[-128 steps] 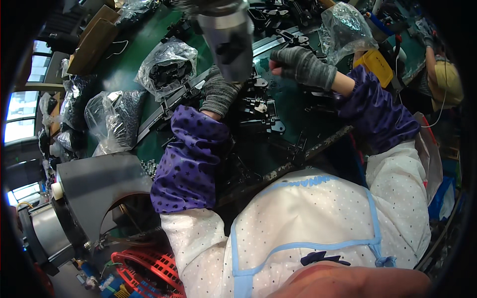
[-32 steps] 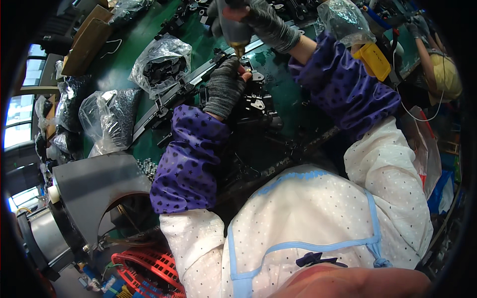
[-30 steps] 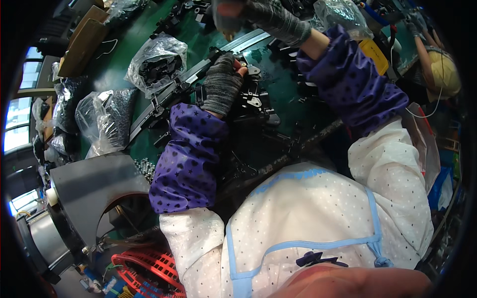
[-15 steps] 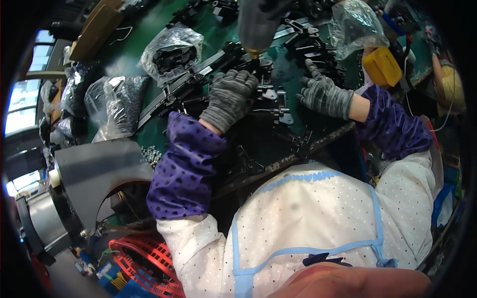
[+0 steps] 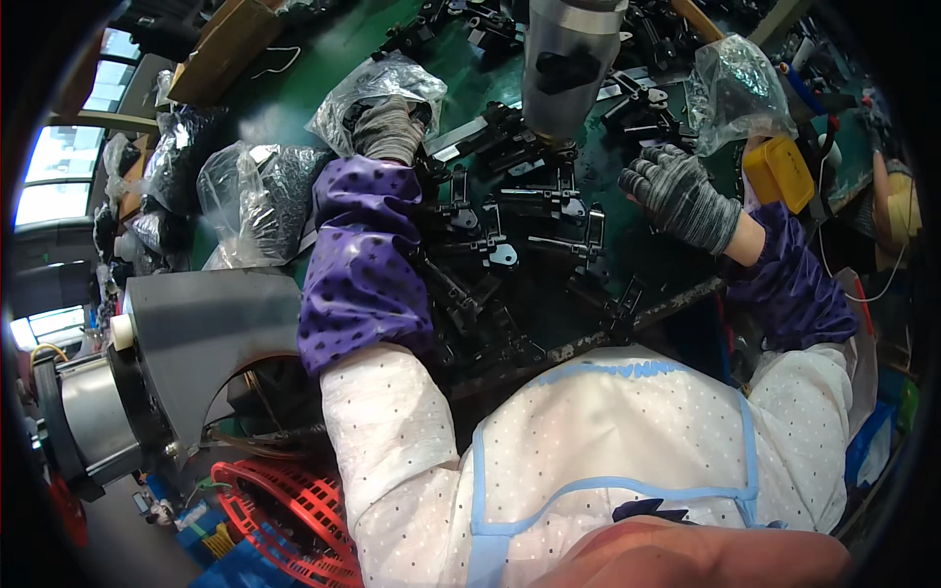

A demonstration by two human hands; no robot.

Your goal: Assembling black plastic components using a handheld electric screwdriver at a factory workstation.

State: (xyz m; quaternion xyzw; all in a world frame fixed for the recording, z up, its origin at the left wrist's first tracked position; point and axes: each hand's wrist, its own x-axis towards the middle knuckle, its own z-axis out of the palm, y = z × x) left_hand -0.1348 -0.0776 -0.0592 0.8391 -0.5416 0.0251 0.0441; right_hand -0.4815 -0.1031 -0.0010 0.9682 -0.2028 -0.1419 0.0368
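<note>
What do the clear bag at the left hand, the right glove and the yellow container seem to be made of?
Clear bag: likely thin plastic film, glossy, with crinkles and bright glints.
Right glove: seems knitted fabric, matte, with mottled grey streaks; the exact fibre cannot be told.
Yellow container: probably plastic, opaque, with even colour and rounded corners.

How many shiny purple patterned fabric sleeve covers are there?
2: one sleeve cover below the left hand, another sleeve cover below the right hand. No others show.

Assembly workshop, green workbench strewn with black metal parts, plastic bags, overhead cylindrical tool.
</note>
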